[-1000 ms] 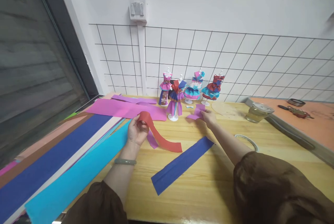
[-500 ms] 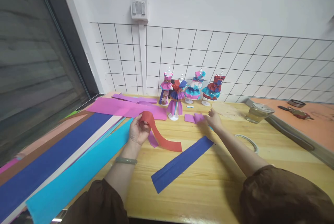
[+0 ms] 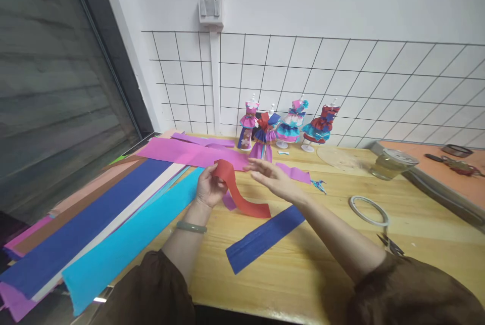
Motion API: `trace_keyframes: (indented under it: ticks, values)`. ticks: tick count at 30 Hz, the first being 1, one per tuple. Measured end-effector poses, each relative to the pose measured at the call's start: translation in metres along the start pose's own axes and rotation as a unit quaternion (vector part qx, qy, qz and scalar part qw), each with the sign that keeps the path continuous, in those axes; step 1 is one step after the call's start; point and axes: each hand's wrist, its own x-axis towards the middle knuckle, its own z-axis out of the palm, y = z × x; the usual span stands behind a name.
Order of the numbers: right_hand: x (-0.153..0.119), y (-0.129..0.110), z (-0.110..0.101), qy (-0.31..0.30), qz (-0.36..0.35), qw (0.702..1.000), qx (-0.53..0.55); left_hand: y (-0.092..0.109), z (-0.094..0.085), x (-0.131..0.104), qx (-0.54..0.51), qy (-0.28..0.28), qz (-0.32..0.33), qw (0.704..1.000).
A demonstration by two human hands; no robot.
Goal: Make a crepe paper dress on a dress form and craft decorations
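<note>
A: how much room is around that red strip [image 3: 242,201]?

B: decent. Bare surface [image 3: 212,274] from the blue strip [image 3: 265,239] down to the near edge, more right of the right forearm [image 3: 337,239]. Left's crowded tho, the cyan strip [image 3: 132,239] comes up close to the left hand [image 3: 209,187].

A: anything hard to see?

B: whatever red is tucked in the left palm. Also the front dress form's [image 3: 265,135] foot, behind the right hand [image 3: 275,179]. Dark tool [image 3: 392,245] meets the right sleeve [image 3: 417,292], can't tell how much is covered.

A: fingers? which way's it point?

B: left ones clamped on the red strip's upper part, right ones apart, near it in the air. Its long axis arches over the left fingers, then drops rightward, free end just beside the blue one.
</note>
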Motion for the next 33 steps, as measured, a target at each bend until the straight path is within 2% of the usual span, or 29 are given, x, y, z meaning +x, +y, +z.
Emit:
trace_keyframes:
  ticks: [3, 5, 8, 14, 21, 28, 31, 33]
  values:
    - [0.013, 0.006, 0.017, -0.114, 0.037, 0.992, 0.051, 0.002, -0.003, 0.001, 0.001, -0.011, -0.007, 1.000]
    - [0.016, 0.011, 0.020, -0.172, 0.076, 0.980, 0.070, 0.004, -0.006, 0.003, -0.007, -0.016, 0.001, 1.000]
    - [0.010, 0.014, 0.012, -0.194, 0.128, 0.969, 0.084, 0.005, -0.010, 0.007, -0.017, -0.003, 0.030, 0.999]
    - [-0.022, 0.010, -0.034, -0.107, 0.199, 0.971, 0.081, -0.001, -0.015, 0.013, 0.027, 0.018, 0.061, 0.998]
    - [-0.069, 0.017, -0.087, 0.013, 0.252, 0.966, 0.056, -0.012, -0.018, 0.018, 0.217, 0.005, 0.073, 0.973]
    - [-0.094, 0.044, -0.119, 0.122, 0.234, 0.964, -0.001, -0.018, -0.009, 0.012, 0.409, -0.006, 0.041, 0.912]
    - [-0.100, 0.054, -0.133, 0.166, 0.225, 0.960, -0.016, -0.016, -0.006, 0.007, 0.465, -0.029, -0.004, 0.885]
    - [-0.103, 0.057, -0.142, 0.186, 0.220, 0.957, -0.020, -0.014, -0.003, 0.004, 0.514, -0.035, -0.044, 0.856]
